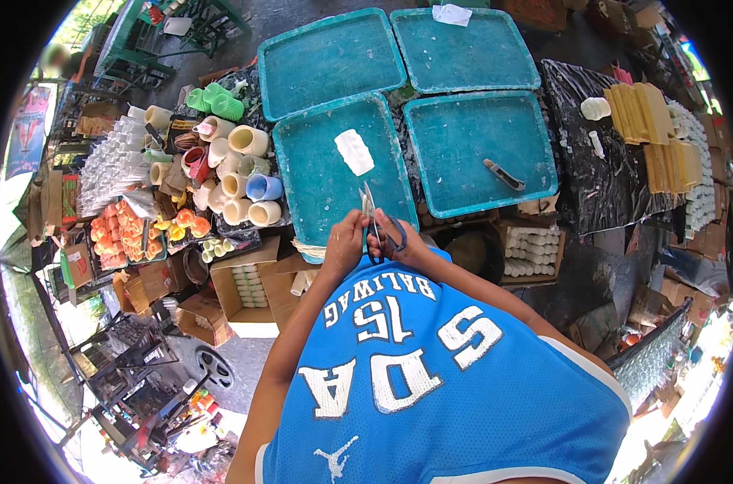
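Close to my body, over the near edge of a teal tray point(310, 194), my right hand point(403, 242) grips a pair of scissors point(368, 200). Their metal blades point away from me, and a dark blue handle loop shows beside the fingers. My left hand point(346, 239) is closed right beside the blades; whatever its fingers pinch is too small to make out. Farther up in the same tray lies a white, ridged, cylinder-like piece point(353, 152), apart from both hands. A utility knife point(503, 174) rests in the teal tray point(439, 121) to the right.
Two more teal trays point(326, 68) point(463, 52) adjoin at the back. At left crowd cream cylindrical moulds point(248, 140), a blue cup point(263, 187) and orange pieces point(116, 230). Yellow slabs point(641, 113) are stacked at right. Boxes of white rolls point(532, 254) stand below the trays.
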Demonstrator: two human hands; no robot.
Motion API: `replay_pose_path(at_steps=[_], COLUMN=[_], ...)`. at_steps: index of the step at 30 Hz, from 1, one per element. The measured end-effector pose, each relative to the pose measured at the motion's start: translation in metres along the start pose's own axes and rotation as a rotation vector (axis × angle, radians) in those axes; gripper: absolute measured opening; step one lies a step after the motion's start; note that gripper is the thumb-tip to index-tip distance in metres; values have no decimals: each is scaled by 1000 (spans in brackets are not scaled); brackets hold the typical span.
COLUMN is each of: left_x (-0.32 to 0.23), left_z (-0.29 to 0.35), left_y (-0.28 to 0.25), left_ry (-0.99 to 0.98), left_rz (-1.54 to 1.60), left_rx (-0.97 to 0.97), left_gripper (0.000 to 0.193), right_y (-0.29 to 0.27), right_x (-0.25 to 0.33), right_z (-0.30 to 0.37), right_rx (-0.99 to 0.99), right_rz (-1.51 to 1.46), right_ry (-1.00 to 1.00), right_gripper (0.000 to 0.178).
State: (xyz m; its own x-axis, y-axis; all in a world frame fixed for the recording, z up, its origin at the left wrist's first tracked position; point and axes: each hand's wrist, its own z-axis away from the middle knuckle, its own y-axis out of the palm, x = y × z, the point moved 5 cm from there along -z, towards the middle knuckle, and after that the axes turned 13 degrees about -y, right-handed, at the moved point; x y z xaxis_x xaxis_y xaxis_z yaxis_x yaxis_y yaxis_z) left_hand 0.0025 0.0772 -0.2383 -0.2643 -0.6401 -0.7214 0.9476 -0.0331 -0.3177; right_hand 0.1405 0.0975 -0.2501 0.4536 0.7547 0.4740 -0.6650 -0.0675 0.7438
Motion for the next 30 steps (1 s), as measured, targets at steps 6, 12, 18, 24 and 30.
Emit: replay_pose_path(at_steps=[6, 12, 18, 24, 30], left_x=[3, 9, 4, -3, -4], left_z=[9, 3, 7, 22, 23], left_y=[-6, -14, -16, -20, -23], left_ry=[142, 170, 201, 308, 308], left_rz=[-285, -313, -240, -407, -463], left_rx=[-52, -113, -68, -45, -23], left_gripper=[21, 22, 21, 20, 17], right_y=[2, -3, 3, 15, 10], right_x=[4, 3, 7, 14, 17], right_z=[10, 2, 11, 20, 22], right_rx=[-81, 2, 25, 20, 76], right_rz=[-95, 205, 164, -306, 94], right_ry=[212, 112, 154, 400, 220], right_gripper=[53, 55, 59, 61, 55])
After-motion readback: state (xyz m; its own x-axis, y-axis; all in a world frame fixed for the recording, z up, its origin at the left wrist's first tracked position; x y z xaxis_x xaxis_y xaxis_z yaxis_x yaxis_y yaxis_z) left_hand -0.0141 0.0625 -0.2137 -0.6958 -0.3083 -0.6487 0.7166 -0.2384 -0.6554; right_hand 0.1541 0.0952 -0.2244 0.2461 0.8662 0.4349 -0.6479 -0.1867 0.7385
